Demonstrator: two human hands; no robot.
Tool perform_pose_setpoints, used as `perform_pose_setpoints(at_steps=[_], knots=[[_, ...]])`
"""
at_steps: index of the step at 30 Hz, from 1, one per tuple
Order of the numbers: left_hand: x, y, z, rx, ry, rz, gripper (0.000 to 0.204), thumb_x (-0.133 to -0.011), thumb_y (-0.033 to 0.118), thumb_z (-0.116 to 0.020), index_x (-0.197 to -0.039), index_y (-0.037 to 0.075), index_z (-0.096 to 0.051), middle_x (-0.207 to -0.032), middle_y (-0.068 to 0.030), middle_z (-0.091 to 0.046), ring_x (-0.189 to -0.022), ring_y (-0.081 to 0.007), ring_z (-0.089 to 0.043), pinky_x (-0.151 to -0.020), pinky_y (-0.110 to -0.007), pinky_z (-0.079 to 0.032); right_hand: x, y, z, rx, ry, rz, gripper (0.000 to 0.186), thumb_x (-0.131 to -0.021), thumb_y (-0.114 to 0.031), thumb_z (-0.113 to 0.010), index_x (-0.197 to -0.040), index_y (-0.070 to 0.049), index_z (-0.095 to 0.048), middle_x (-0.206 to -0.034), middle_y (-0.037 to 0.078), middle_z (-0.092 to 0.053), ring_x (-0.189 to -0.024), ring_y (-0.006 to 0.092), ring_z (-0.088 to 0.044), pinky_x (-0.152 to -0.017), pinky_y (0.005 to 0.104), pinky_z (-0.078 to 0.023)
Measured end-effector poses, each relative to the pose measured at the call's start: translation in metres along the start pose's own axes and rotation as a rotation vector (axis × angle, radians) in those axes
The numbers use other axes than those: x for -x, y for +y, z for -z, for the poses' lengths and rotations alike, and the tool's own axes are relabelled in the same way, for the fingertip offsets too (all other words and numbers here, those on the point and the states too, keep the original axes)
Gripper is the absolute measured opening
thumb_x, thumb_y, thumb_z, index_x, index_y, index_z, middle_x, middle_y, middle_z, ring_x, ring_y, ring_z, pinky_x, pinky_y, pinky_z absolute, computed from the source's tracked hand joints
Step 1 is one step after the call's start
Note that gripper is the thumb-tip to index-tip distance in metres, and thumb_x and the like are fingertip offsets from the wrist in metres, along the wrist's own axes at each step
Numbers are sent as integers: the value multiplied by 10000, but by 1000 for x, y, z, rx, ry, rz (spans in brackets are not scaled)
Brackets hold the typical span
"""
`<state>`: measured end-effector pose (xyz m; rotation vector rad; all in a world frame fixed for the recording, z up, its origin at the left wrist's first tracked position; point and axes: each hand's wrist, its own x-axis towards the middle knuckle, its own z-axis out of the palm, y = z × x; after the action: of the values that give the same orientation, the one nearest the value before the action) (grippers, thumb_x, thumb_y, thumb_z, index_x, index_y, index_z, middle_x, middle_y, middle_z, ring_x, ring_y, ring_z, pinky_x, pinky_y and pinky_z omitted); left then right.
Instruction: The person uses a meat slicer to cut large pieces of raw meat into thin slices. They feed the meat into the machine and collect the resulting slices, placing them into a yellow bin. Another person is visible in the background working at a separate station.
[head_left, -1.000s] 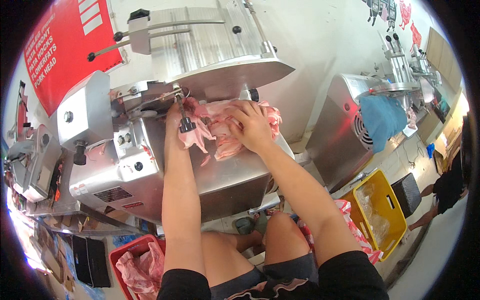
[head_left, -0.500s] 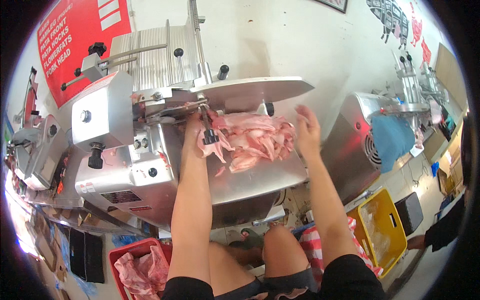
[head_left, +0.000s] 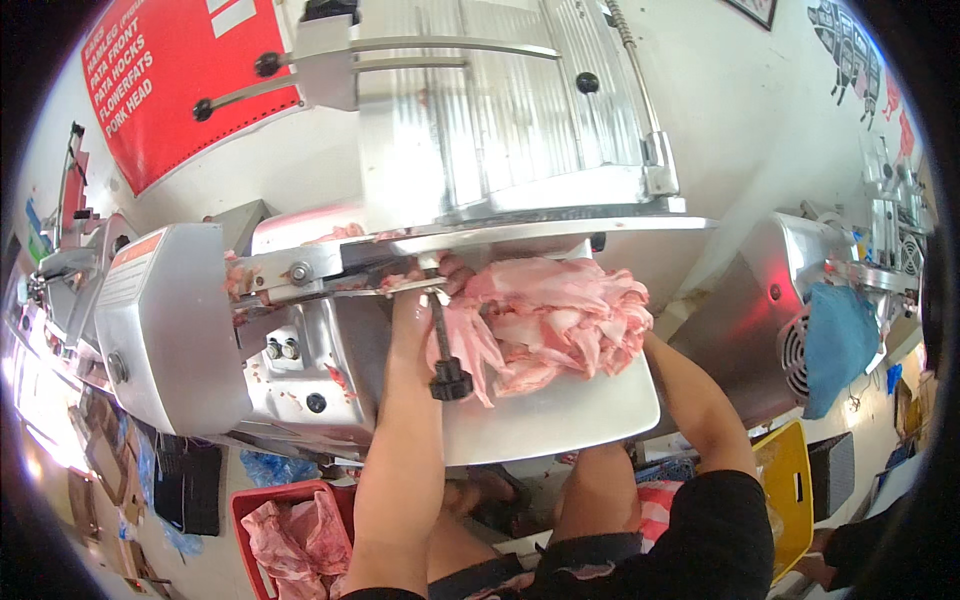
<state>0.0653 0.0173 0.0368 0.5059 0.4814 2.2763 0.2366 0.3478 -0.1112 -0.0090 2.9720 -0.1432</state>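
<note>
A pile of pale pink raw meat slices point(head_left: 560, 315) lies on the flat, light-coloured tray surface point(head_left: 570, 420) of a metal meat slicer point(head_left: 165, 320). My left hand point(head_left: 445, 278) is under the slicer's front bracket, at the left end of the pile, with curled fingers on the slices. A black-knobbed screw point(head_left: 450, 378) partly covers this hand, and a few strips hang below it. My right forearm point(head_left: 690, 390) reaches to the right end of the pile. The right hand itself is hidden behind the meat and the tray edge, so its fingers do not show.
Above the pile stands the slicer's ridged carriage point(head_left: 500, 130). A red crate point(head_left: 245, 505) with larger meat pieces is on the floor at lower left, a yellow crate point(head_left: 795, 500) at lower right. Another metal machine point(head_left: 775, 300) with a blue cloth point(head_left: 840, 340) stands right.
The view has shifted closer to the slicer. Its carriage has moved right. My right hand, seen raised and open beside the meat before, has gone down behind the pile; the left stays at the bracket.
</note>
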Motion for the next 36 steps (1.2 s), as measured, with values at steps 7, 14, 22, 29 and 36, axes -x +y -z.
perform_pose_setpoints(at_steps=[7,14,22,29,36], knots=[[3,11,-11,-212,69,28,162,-954,273,-579,-902,121,-561,-734,39,-445,-597,-93,-436,-480,-266,-344,14,-7,5,9,49,31,400,-905,-157,-615,-1256,2,-510,-1138,151,-644,-1042,212,-613,-903,352,-480],[46,-46,-102,-1338,255,-549,216,-944,249,-572,-1010,46,-610,-809,-18,-606,-706,-159,-579,-596,-286,-475,38,-33,-17,17,84,68,397,-903,-172,-620,-1246,2,-520,-1129,163,-648,-1031,218,-619,-897,361,-484],[-5,-101,-148,-2616,-602,-484,666,-839,391,-646,-1389,75,-443,-1433,-147,-419,-1348,-341,-358,-1089,-530,-270,34,-29,2,-132,218,77,395,-902,-190,-625,-1233,2,-531,-1118,176,-652,-1018,224,-625,-889,371,-488],[42,-87,-127,-2539,-317,-462,880,-812,435,-672,-1448,-39,-290,-1454,-261,-347,-1332,-434,-349,-1111,-535,-260,69,4,72,-966,780,-261,452,-934,-230,-614,-1298,19,-514,-1096,129,-651,-1020,195,-621,-887,338,-493],[34,-98,-103,-2421,-238,-511,943,-745,473,-739,-1406,-52,-318,-1384,-292,-387,-1220,-469,-414,-1045,-521,-335,47,-42,85,-1580,831,-21,514,-973,-375,-546,-1326,-4,-499,-1179,133,-624,-1110,211,-594,-976,365,-463]])
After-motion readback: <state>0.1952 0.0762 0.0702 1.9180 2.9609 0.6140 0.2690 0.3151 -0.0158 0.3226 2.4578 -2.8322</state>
